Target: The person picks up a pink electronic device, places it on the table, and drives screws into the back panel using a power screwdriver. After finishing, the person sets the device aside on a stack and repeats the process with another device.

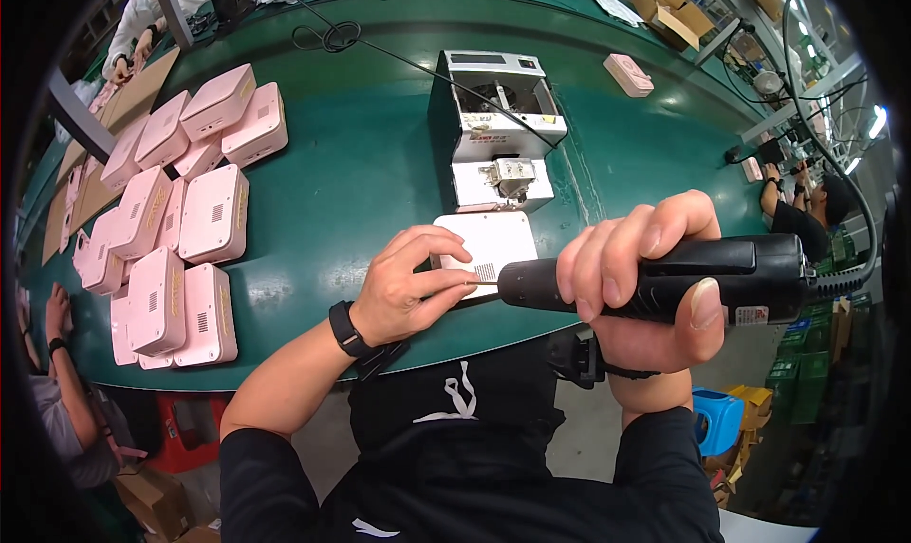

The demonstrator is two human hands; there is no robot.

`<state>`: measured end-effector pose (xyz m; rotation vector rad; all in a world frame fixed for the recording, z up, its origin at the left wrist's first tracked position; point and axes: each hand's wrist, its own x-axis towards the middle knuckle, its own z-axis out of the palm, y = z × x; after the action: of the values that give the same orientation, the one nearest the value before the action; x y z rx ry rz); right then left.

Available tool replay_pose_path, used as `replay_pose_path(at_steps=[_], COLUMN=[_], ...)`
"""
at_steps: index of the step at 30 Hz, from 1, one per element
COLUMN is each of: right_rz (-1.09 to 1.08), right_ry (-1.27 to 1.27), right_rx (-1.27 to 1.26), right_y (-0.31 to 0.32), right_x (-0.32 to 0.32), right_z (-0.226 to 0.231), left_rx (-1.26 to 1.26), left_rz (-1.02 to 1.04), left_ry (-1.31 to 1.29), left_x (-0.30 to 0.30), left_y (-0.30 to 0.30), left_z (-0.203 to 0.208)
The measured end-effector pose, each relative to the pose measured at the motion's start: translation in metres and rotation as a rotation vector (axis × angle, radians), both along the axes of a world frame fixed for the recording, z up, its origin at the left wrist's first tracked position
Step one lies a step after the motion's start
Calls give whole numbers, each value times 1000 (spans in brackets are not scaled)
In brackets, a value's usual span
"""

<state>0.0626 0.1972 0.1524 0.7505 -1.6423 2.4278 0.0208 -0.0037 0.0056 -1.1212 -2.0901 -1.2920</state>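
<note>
A pale pink, rounded plastic casing with a small vent grille [486, 242] is laid flat on the green conveyor belt [361, 182], right at its near edge, so that's the thing everything else gets placed from. It's steadied by the left hand [406, 287], whose fingers are pinched narrow around the thin metal bit at the casing's near edge. The black electric screwdriver with a chunky grip [664, 277] is wrapped tight in the right hand [645, 287], just right of the casing, with the tip aimed at its near edge. Directly beyond the casing a white and dark boxy screw feeder machine [495, 130] is parked on the belt. Well left of the casing, a big cluster of matching pink plastic casings [180, 220] is spread out. Beyond and to the right of the casing, one more single pink casing [628, 74] is lying alone. Other people's hands can be spotted at the far left and far right.
</note>
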Motion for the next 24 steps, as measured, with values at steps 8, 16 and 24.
replay_pose_path(at_steps=[8, 16, 24], right_rz=[-41, -79, -304], right_ry=[5, 39, 37], right_rx=[52, 103, 131], right_y=[-3, 13, 57], right_x=[-5, -1, -16], right_z=[-3, -9, -26], left_rx=[-40, -66, -241], left_rz=[-29, 2, 105], left_ry=[41, 7, -238], left_x=[4, -2, -6], left_y=[4, -2, -5], left_z=[1, 4, 0])
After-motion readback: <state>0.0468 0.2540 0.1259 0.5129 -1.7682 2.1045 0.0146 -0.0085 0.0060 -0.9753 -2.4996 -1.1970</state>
